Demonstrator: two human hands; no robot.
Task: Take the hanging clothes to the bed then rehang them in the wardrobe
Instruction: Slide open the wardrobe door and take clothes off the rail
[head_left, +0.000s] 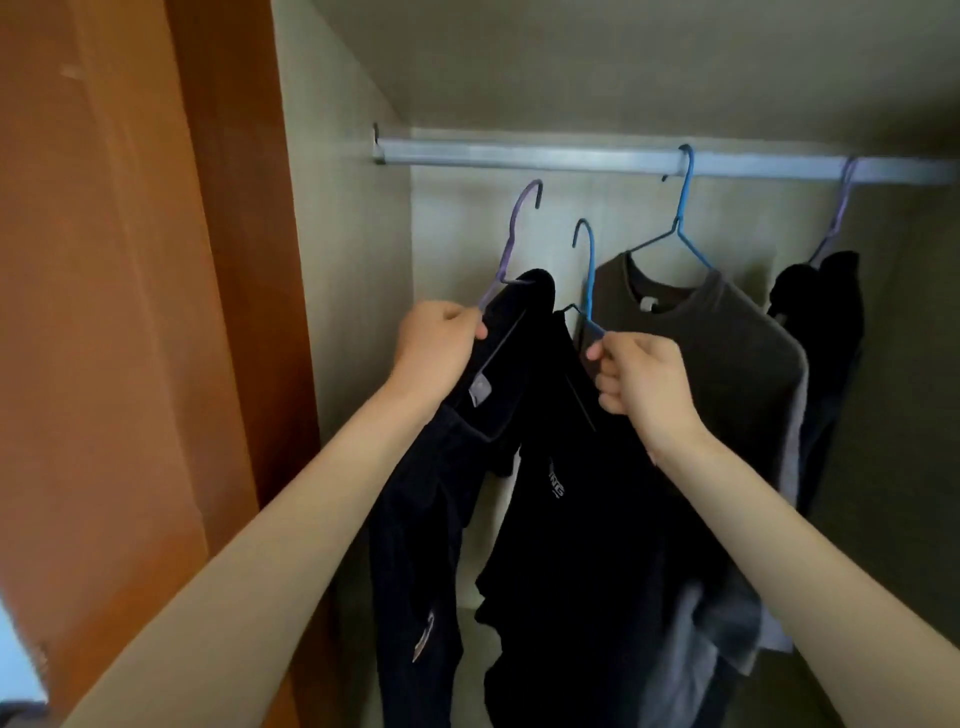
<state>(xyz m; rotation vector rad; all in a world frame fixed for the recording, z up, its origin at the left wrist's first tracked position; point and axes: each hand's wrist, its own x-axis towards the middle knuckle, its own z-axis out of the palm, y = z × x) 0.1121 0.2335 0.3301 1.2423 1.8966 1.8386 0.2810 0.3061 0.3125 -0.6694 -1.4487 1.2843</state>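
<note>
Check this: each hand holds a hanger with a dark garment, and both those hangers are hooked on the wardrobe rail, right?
Not quite. In the head view, the purple hanger in the left hand and the blue hanger in the right hand both have their hooks free below the wardrobe rail, not on it. The rest is right.

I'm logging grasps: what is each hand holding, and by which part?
Left hand grips the unhooked purple hanger by its sloping arm; right hand pinches the unhooked blue hanger by its arm, below the neck.
</note>
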